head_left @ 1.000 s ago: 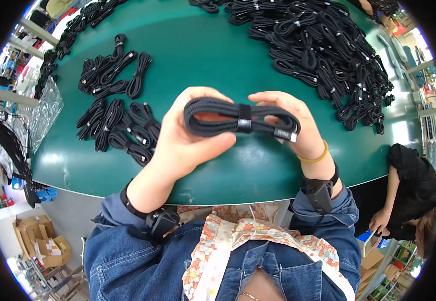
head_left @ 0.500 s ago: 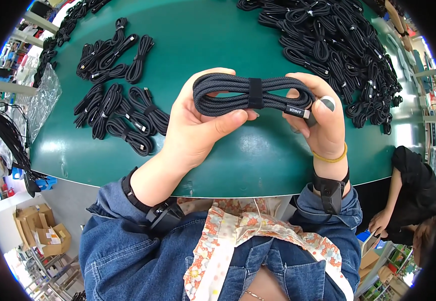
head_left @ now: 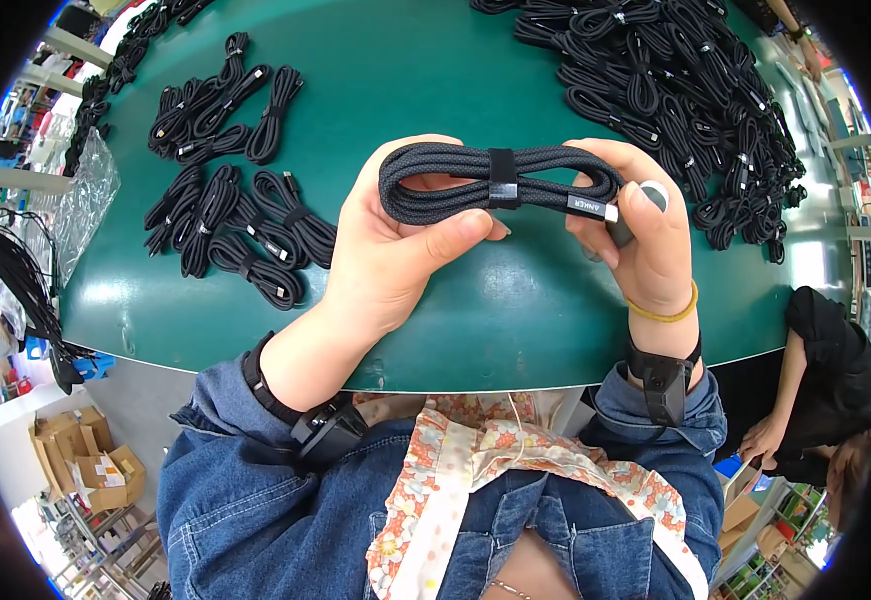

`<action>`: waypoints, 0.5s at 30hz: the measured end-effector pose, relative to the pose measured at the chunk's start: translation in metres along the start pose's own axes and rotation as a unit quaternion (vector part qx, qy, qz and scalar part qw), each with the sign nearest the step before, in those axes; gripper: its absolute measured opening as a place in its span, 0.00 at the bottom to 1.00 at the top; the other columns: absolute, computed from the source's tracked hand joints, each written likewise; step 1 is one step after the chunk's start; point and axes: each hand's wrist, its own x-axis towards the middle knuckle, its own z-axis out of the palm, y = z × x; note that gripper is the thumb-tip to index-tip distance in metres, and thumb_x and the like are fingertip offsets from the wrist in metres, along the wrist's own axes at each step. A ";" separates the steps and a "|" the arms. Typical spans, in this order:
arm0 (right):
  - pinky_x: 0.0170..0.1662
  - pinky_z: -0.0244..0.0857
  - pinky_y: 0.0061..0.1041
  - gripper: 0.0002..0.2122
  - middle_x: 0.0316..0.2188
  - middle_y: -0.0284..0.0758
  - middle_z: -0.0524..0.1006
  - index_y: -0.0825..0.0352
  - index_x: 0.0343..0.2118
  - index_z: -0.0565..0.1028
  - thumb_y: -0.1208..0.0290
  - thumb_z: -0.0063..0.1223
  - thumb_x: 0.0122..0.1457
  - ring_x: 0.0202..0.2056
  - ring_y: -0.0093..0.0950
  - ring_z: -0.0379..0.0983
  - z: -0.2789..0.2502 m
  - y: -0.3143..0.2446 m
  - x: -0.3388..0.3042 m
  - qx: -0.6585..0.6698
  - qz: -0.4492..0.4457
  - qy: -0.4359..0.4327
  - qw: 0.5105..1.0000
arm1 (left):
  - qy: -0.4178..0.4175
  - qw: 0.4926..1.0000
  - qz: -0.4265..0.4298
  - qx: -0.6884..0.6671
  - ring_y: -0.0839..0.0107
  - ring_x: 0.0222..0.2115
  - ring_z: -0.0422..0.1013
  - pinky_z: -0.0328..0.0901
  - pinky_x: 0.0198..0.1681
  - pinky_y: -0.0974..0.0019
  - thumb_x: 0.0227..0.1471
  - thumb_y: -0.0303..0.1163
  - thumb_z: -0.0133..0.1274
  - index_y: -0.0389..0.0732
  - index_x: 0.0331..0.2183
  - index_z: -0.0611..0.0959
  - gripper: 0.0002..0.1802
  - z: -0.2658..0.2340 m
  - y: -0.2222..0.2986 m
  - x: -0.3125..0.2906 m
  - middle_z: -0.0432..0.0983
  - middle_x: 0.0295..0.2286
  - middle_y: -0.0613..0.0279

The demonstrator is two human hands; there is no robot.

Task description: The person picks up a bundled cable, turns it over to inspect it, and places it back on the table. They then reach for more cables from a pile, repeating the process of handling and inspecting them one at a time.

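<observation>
Here the person holds one coiled black cable [head_left: 500, 182] with both hands, raised over the green surface [head_left: 435, 90] near its front edge. The left hand [head_left: 395, 250] is closed on the left loop, thumb pressed below the coil. The right hand [head_left: 645, 235] grips the right end beside the connector. Small cable bundles [head_left: 240, 220] lie toward the left edge, and a big cable heap [head_left: 675, 90] fills the far right corner.
</observation>
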 end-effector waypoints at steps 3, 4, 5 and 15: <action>0.16 0.48 0.09 0.16 0.22 0.37 0.72 0.74 0.42 0.66 0.69 0.44 0.52 0.12 0.12 0.55 0.002 -0.002 0.002 -0.034 0.048 0.032 0.998 | 0.032 0.997 0.007 0.063 0.69 0.30 0.69 0.65 0.33 0.69 0.38 0.24 0.56 0.36 0.40 0.66 0.24 0.001 -0.001 0.000 0.68 0.32 0.57; 0.16 0.48 0.09 0.16 0.22 0.37 0.72 0.74 0.42 0.66 0.69 0.44 0.52 0.12 0.12 0.55 0.004 -0.001 0.002 -0.034 0.048 0.031 0.998 | 0.033 0.997 0.007 0.063 0.69 0.30 0.69 0.65 0.33 0.69 0.38 0.24 0.56 0.36 0.40 0.66 0.24 0.001 -0.001 0.000 0.68 0.32 0.57; 0.16 0.48 0.10 0.18 0.21 0.36 0.71 0.74 0.43 0.65 0.67 0.44 0.51 0.11 0.12 0.54 0.009 0.002 0.003 -0.091 0.044 0.044 0.994 | 0.038 0.996 0.015 0.079 0.69 0.29 0.68 0.65 0.33 0.69 0.38 0.23 0.56 0.36 0.39 0.66 0.23 0.001 -0.002 0.000 0.68 0.32 0.57; 0.18 0.50 0.09 0.17 0.18 0.30 0.69 0.70 0.44 0.66 0.77 0.48 0.48 0.15 0.10 0.57 0.006 -0.005 0.004 0.017 0.111 0.057 0.992 | 0.044 0.986 0.058 0.148 0.74 0.29 0.68 0.65 0.35 0.73 0.37 0.17 0.55 0.36 0.33 0.66 0.19 0.000 -0.005 -0.001 0.69 0.29 0.60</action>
